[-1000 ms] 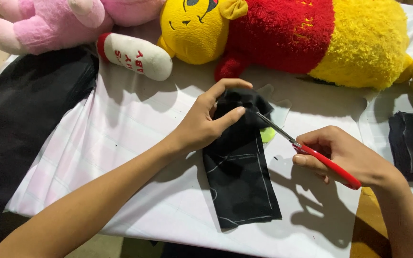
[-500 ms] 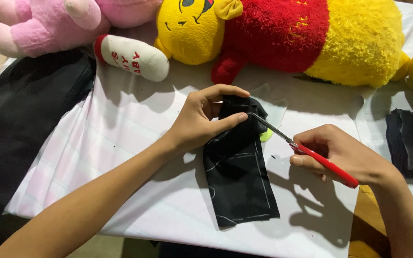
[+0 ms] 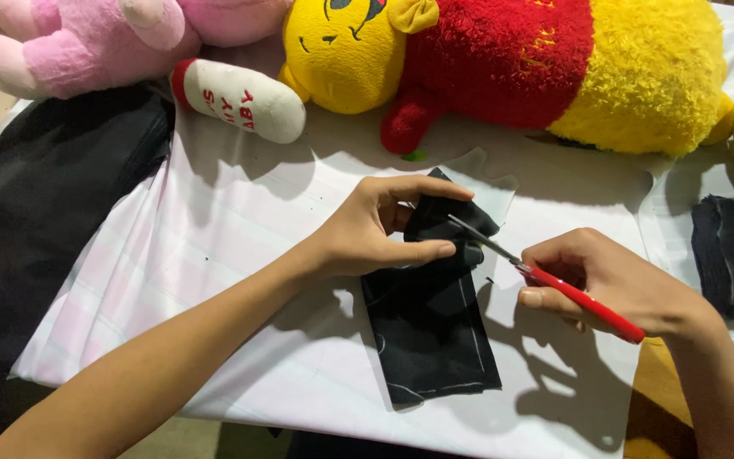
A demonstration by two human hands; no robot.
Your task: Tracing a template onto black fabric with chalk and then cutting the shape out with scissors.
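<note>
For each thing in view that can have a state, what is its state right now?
Small black fabric piece: flat on the white cloth, top end lifted and pinched.
Red-handled scissors: blades at the fabric's top edge.
Left hand: pinching the fabric's top.
Right hand: gripping the scissors.
Yellow plush bear in red shirt: lying on its side.
Large black cloth: lying loosely spread.

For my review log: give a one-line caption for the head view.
Left hand lifts the top of a black fabric piece while right hand cuts it with red-handled scissors, plush toys behind.
</note>
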